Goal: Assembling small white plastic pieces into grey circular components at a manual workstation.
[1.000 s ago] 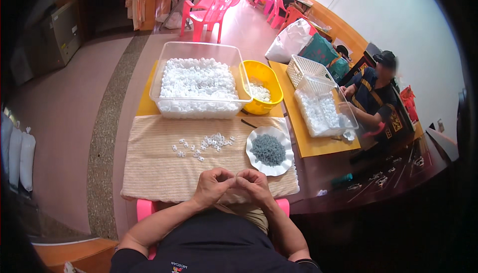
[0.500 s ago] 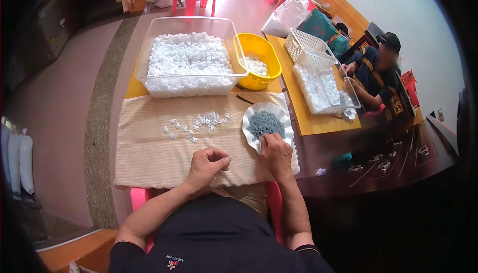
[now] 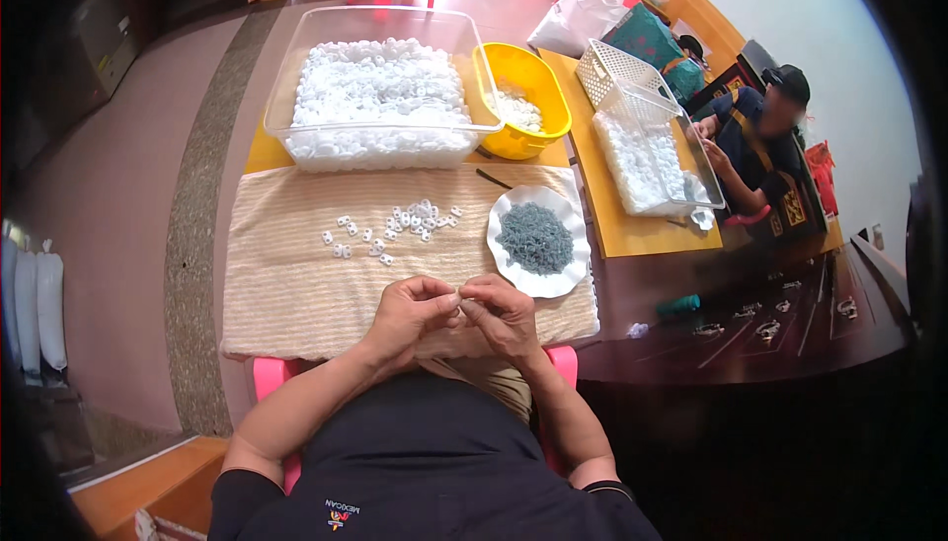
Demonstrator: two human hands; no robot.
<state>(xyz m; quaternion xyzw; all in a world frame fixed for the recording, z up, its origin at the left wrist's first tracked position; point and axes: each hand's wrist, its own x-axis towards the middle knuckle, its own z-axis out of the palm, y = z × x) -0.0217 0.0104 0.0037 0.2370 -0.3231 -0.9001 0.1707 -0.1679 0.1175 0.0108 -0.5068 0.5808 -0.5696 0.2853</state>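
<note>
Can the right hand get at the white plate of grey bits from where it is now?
Probably yes. The right hand sits just below the white plate of grey bits, with only bare striped cloth between; nothing blocks it, though its fingertips pinch against the left hand.

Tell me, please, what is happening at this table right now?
A seated person has brought both hands together over the near edge of a beige cloth, the left hand and right hand pinching something too small to identify between the fingertips. Loose small white pieces lie scattered on the cloth, beside a white scalloped plate of tiny grey-blue parts. Behind stand a clear bin full of white pieces and a yellow bowl. Another person works at the right.
</note>
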